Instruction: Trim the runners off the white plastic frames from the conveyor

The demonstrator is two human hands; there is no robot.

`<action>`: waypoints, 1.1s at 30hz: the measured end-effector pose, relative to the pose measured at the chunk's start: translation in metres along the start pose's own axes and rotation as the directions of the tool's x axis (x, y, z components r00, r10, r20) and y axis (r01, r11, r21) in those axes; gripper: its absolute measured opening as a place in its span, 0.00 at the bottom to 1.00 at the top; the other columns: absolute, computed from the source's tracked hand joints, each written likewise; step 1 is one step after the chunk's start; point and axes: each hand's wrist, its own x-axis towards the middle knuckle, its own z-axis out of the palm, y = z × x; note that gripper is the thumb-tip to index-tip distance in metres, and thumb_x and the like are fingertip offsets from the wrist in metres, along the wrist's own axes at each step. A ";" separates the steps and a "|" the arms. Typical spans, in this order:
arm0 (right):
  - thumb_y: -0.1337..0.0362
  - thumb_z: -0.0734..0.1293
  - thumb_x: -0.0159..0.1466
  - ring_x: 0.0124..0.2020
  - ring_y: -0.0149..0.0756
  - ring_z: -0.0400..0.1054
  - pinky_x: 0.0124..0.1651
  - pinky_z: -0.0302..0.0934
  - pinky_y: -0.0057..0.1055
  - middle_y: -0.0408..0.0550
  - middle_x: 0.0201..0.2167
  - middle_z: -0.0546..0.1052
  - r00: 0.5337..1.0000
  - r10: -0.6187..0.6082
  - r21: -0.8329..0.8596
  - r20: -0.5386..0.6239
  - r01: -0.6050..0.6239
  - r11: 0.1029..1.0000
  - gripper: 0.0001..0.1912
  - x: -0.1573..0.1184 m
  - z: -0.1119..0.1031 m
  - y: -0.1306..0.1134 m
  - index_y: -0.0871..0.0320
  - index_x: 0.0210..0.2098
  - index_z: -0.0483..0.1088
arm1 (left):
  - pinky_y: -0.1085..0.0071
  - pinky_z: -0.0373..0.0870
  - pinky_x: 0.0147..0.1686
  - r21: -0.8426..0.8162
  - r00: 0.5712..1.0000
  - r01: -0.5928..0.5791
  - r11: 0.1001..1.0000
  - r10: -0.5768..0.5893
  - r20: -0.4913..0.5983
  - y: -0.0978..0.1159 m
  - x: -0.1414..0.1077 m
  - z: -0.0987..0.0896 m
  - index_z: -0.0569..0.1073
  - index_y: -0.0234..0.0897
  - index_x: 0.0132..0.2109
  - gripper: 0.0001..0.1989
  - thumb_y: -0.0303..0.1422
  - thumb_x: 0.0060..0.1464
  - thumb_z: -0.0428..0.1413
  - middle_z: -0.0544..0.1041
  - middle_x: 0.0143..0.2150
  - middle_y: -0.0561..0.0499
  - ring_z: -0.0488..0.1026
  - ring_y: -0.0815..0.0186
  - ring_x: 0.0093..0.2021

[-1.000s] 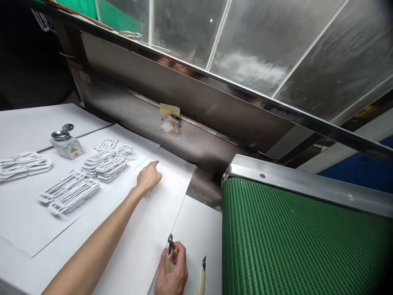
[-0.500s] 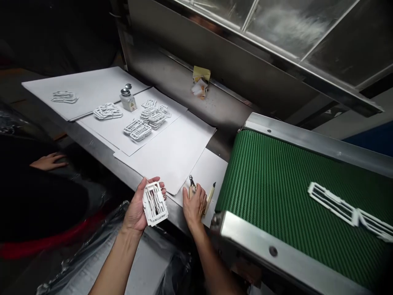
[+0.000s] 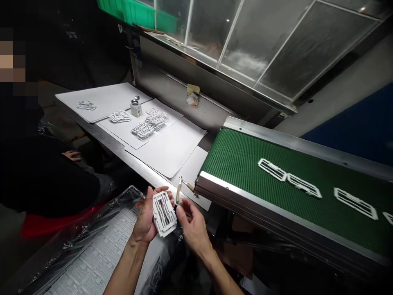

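My left hand (image 3: 147,217) is closed around a small stack of white plastic frames (image 3: 165,215) with long slots, held face up above the bench's front edge. Close to the stack's right side, my right hand (image 3: 194,227) has its thumb and fingers curled together. A small dark tip shows by its thumb; the rest of whatever it grips is hidden. Just beyond that hand, nippers (image 3: 180,186) with cream handles lie spread on the paper by the conveyor.
A green conveyor belt (image 3: 236,157) on the right carries several white frames (image 3: 303,185). Piles of frames (image 3: 143,130) and a metal-topped bottle (image 3: 136,108) stand on papered bench. Below is a plastic-lined box (image 3: 92,250) of white parts. Another person's hand (image 3: 72,155) is at left.
My right hand has left the paper by the nippers and come beside the stack in my left hand. The black-tipped, cream-coloured tool no longer shows on the paper. The view has shifted right.
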 end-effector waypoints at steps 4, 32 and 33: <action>0.50 0.71 0.52 0.52 0.41 0.63 0.51 0.60 0.33 0.49 0.54 0.67 0.990 -0.089 -0.004 0.107 0.090 0.996 0.40 -0.041 -0.024 -0.021 0.53 0.60 0.55 | 0.67 0.74 0.36 0.057 1.000 -0.006 0.998 0.007 -0.019 -0.025 -0.015 0.025 0.71 0.35 0.45 0.18 0.45 0.56 0.52 0.74 0.35 0.47 0.74 0.64 0.34; 0.57 0.71 0.53 0.40 0.39 0.70 0.38 0.64 0.27 0.43 0.38 0.76 0.982 0.156 0.352 0.107 -0.184 0.918 0.22 -0.127 -0.139 0.069 0.53 0.47 0.70 | 0.60 0.74 0.36 0.489 0.873 0.480 0.728 -0.451 -0.185 -0.174 -0.063 0.076 0.74 0.40 0.42 0.19 0.42 0.42 0.61 0.77 0.42 0.47 0.75 0.50 0.40; 0.56 0.69 0.55 0.40 0.38 0.70 0.37 0.64 0.28 0.44 0.38 0.76 0.987 0.145 0.270 0.071 -0.159 0.950 0.20 -0.128 -0.149 0.071 0.52 0.46 0.70 | 0.58 0.74 0.36 0.540 0.846 0.510 0.670 -0.503 -0.175 -0.181 -0.052 0.082 0.74 0.43 0.42 0.17 0.44 0.45 0.58 0.77 0.42 0.48 0.75 0.50 0.41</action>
